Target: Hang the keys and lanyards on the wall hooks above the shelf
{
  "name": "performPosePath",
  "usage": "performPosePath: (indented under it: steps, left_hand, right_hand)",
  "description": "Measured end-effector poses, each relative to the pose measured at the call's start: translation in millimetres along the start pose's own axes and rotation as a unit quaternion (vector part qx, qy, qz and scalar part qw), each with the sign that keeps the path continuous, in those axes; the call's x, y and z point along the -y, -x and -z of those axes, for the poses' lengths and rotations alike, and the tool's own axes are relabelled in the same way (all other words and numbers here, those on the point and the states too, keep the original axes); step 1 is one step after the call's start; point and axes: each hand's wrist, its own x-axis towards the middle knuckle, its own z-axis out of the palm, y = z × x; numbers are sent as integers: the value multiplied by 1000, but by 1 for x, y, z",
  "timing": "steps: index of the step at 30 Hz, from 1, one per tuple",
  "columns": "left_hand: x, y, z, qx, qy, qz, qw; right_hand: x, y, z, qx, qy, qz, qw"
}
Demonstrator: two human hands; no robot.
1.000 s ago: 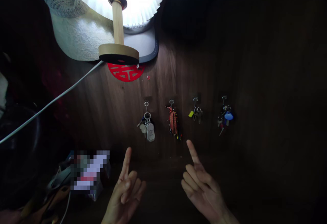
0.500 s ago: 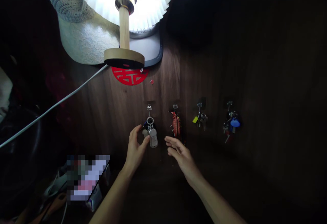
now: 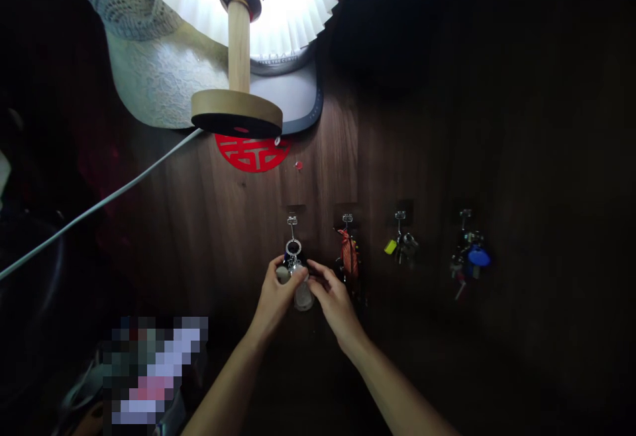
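Note:
A bunch of keys [image 3: 303,297] with a pale oval fob hangs by a ring from the leftmost wall hook. My left hand [image 3: 277,293] is closed on its left side, with the thumb across the top of the fob. From the right, my right hand [image 3: 335,300] closes on the bunch with bent fingers and thumb at the fob's edge; the exact contact is partly hidden. Just right of it, a bunch with an orange-red patterned strap [image 3: 350,255] hangs from the second hook.
Farther right hang keys with a yellow tag [image 3: 390,247] and keys with a blue fob [image 3: 479,256]. Above are a lit lamp with a wooden base [image 3: 237,111], caps [image 3: 163,81] and a red cut-out ornament [image 3: 252,154]. A white cable [image 3: 104,205] crosses the left side.
My right hand has moved left from beside the orange-red strap to the leftmost bunch. My left hand has come in closer around the fob. The view has shifted slightly.

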Motion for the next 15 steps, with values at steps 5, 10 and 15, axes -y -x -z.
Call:
performPosePath:
  steps: [5, 10, 15]
  left_hand:
    - [-11, -1, 1, -8, 7, 16, 1000]
    - [-18, 5, 0, 32, 99, 53, 993]
    - [-9, 12, -6, 70, 242, 86, 964]
  right_hand:
    - [10, 9, 0, 16, 29, 29, 999]
    - [18, 12, 1, 16, 85, 65, 994]
    - [22, 13, 8, 8, 165, 110, 980]
